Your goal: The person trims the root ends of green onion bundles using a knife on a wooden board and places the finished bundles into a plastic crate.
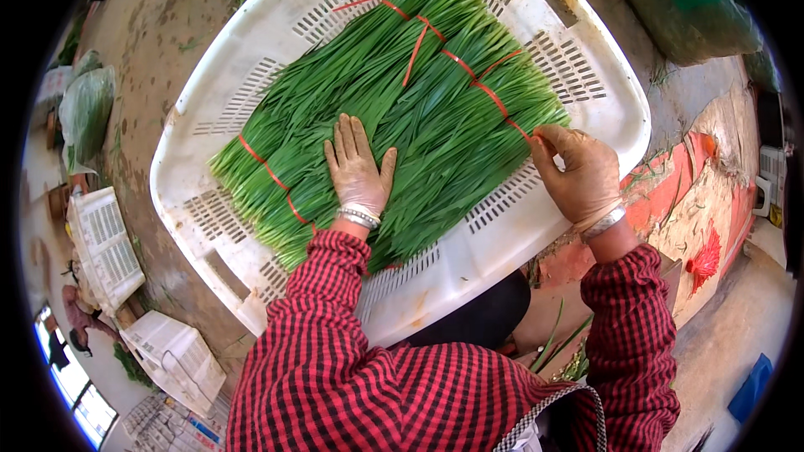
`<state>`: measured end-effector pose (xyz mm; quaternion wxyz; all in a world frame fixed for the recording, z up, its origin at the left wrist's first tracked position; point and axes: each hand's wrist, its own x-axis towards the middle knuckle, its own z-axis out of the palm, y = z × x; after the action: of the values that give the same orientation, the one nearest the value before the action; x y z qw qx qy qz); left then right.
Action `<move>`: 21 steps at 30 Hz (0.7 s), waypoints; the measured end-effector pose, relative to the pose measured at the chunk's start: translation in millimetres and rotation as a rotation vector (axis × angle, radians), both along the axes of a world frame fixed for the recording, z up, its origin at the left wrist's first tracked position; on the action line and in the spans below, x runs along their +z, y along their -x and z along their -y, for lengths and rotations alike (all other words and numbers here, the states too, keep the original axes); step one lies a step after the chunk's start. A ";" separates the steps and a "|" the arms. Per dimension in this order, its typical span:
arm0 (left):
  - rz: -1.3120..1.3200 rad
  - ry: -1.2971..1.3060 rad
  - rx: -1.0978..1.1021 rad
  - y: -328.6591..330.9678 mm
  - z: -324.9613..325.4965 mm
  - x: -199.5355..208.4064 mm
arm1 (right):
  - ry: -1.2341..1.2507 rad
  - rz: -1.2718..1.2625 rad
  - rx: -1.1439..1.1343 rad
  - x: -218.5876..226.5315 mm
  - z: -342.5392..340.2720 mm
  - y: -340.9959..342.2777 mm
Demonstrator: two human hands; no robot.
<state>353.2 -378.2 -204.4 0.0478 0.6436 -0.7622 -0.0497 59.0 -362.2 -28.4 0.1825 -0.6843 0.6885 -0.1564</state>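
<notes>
Bundles of green chives (402,100), long flat leaves with pale cut ends, lie side by side in a white plastic basket (188,121) with slotted walls. Thin red ties bind them near their ends. My left hand (360,171), in a thin see-through glove, rests flat on the leaves with its fingers spread. At the right end of the nearer bundles, my gloved right hand (582,169) pinches the red tie (494,100) between thumb and fingertips. The undersides of the bundles are hidden.
To the right lies a pile of red ties (705,261) on a reddish-and-tan sheet. White crates (105,242) stand on the left, near a plastic bag of greens (86,113). A large bag (691,12) sits at the upper right. Another person (84,314) is at the far left.
</notes>
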 end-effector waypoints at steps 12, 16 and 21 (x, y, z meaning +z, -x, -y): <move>0.006 -0.215 0.076 -20.2 -0.4 0.4 | 0.296 0.409 -0.205 57.4 -90.1 -5.6; -0.374 0.057 -0.041 12.7 -17.7 36.0 | 0.283 0.379 -0.420 96.9 -278.8 58.7; -0.895 -0.145 -0.295 108.0 -89.0 133.0 | 0.247 0.039 -1.120 136.5 -535.2 88.0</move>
<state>245.2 -289.3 -71.4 0.3190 0.4453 -0.7446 -0.3815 -29.0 173.0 108.1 0.0030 -0.2283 0.9191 -0.3212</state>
